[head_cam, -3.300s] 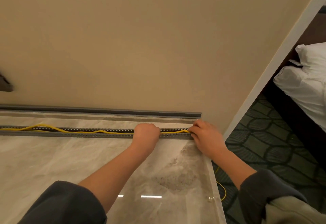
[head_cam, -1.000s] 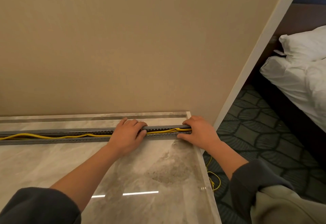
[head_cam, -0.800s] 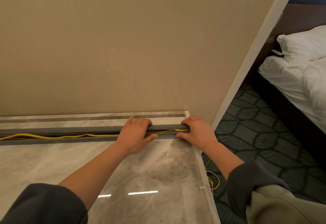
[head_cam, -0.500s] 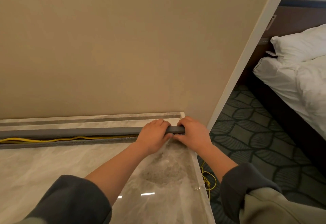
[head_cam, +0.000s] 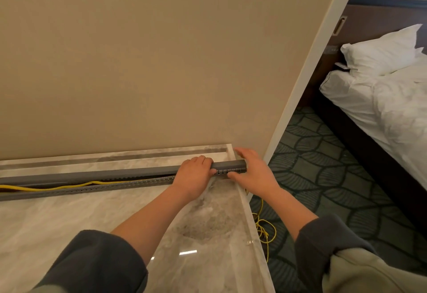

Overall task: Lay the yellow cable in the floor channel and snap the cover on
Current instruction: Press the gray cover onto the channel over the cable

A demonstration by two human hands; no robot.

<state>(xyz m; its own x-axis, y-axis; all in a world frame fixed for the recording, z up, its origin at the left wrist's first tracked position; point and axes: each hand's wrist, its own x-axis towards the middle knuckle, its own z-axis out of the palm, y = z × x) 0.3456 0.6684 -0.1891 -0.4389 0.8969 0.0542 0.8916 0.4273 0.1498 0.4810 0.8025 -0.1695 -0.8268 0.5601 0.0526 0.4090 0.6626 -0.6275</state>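
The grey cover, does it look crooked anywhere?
Yes. The cover sits on the channel only at its right end, between the left hand and right hand. Leftward it splays away, leaving a wedge gap where the yellow cable shows.

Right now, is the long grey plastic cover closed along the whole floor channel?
No: past the left hand the yellow cable shows beside the cover.

- A plain tan wall (head_cam: 138, 62) at the back.
- A shiny marble floor (head_cam: 92, 219) below it.
- A green carpet (head_cam: 323, 165) with leaf shapes, to the right.
- A bed (head_cam: 381, 112) with white sheets.
- A white pillow (head_cam: 381, 50) on it.
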